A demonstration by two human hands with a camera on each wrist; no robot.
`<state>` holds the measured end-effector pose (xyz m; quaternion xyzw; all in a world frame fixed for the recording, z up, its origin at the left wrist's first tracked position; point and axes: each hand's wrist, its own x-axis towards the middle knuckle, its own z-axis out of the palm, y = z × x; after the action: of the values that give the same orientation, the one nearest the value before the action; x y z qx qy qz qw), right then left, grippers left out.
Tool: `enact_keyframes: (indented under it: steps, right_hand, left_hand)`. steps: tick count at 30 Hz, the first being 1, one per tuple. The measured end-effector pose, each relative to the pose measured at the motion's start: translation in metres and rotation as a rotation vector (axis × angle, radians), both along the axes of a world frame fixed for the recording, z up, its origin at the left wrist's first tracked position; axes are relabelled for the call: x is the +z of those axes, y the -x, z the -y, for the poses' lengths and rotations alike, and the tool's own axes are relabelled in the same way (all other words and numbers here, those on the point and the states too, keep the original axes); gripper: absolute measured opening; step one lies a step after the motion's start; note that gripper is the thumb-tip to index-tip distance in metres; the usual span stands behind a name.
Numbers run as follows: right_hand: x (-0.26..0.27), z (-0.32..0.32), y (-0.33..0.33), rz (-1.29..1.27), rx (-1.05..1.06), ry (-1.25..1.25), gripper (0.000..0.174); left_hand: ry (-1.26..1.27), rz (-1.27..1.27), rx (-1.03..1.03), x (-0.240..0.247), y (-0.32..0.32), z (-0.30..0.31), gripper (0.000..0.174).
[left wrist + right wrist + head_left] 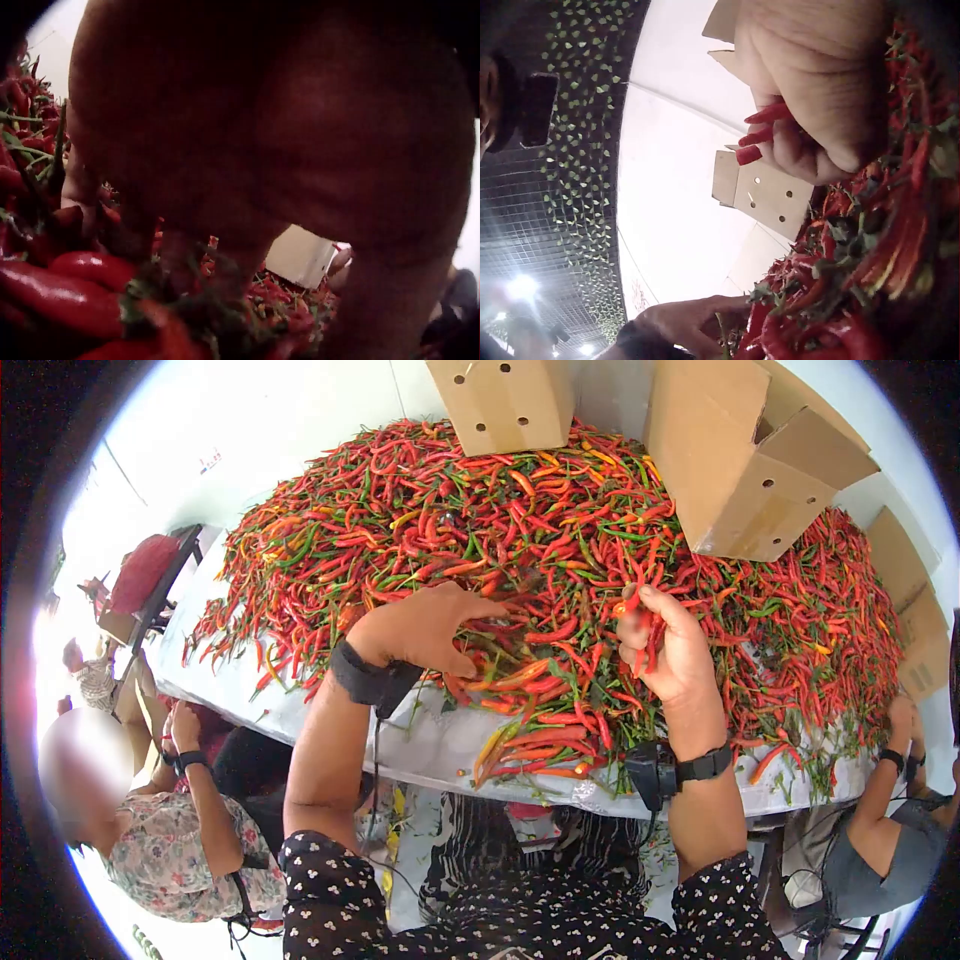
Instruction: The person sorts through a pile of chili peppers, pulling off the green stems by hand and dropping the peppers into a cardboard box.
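Observation:
A large heap of red, orange and green chili peppers (420,510) covers the white table. My right hand (672,655) is raised over its near part, fingers curled round several red chilies. In the right wrist view, the tips of the held chilies (756,136) stick out of the fist. My left hand (425,628) reaches palm down into the heap, thumb and forefinger apart beside some orange chilies (520,678). Seen from the left wrist, the hand (247,135) arches over loose chilies (67,292); its fingertips are partly hidden among them.
Cardboard boxes with round holes stand on the heap, one at the back (505,405) and one at back right (770,480). The near edge of the white table (400,760) runs before me. People sit at left (190,830) and right (870,850).

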<state>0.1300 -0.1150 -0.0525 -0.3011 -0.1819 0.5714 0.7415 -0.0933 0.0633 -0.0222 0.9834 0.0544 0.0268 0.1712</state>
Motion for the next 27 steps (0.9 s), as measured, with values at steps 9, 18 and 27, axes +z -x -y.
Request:
enact_keyframes:
  steps: [9,18,27]
  right_hand:
    - [0.000,-0.001,0.002,0.053,-0.013,0.010,0.014]
    - [-0.001,-0.002,-0.002,0.054,-0.012,0.044,0.015]
    - [-0.005,-0.004,-0.005,0.059,-0.014,0.022,0.014]
  left_hand:
    - [-0.167,0.032,0.146,-0.001,0.013,-0.001,0.035]
    - [-0.296,0.161,0.569,0.012,0.019,-0.020,0.033]
    - [-0.204,0.131,0.229,0.014,0.013,0.008,0.019]
